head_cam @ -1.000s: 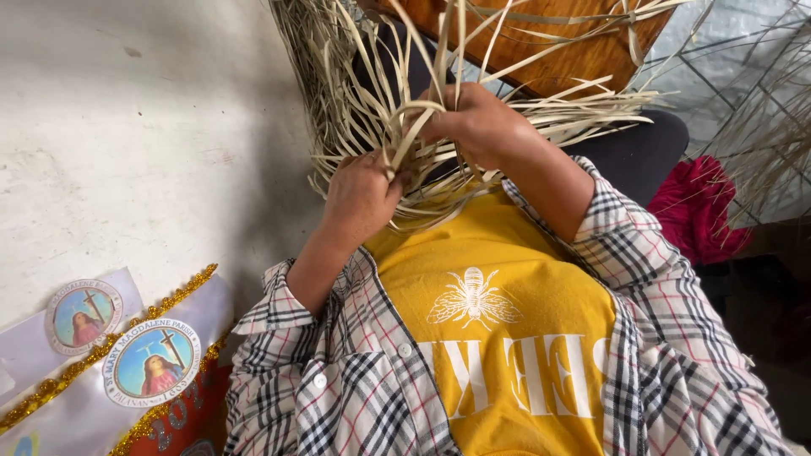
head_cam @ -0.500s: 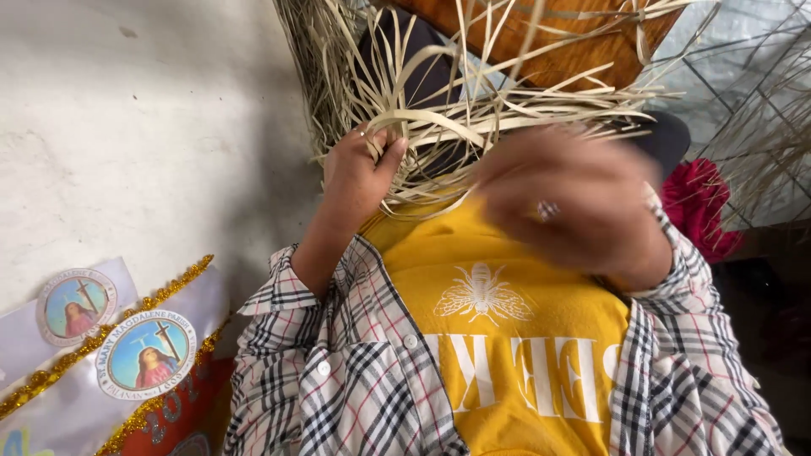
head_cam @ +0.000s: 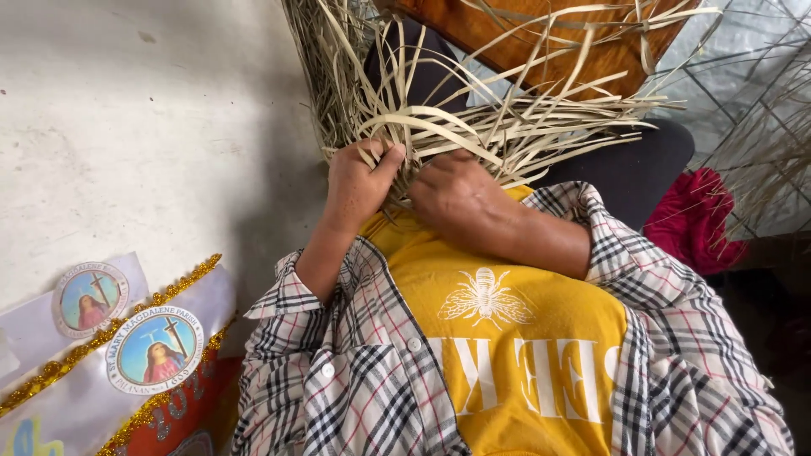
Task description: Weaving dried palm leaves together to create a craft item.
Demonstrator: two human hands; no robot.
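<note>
A pale concrete floor (head_cam: 144, 127) is seen. Palm strips (head_cam: 473, 127) are gripped by both left hand (head_cam: 359, 181) and right hand (head_cam: 456, 196), the latter returned since half a second ago.

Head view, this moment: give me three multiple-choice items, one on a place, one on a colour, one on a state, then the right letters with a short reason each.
1. Where does the red cloth lie?
A. at the right edge, beside the dark seat
B. on the pale wall at the left
C. over the wooden board

2. What colour is the shirt under the open checked overshirt?
A. green
B. yellow
C. blue

3. How do the two hands stand to the dried leaf strips?
A. both hang clear of them
B. only one touches them
C. both are in among them

Answers:
1 A, the red bundle sits right of the seat.
2 B, the chest panel with the white insect print is yellow.
3 C, the left hand pinches strips between thumb and fingers, and the right hand presses into the bundle beside it.
</note>
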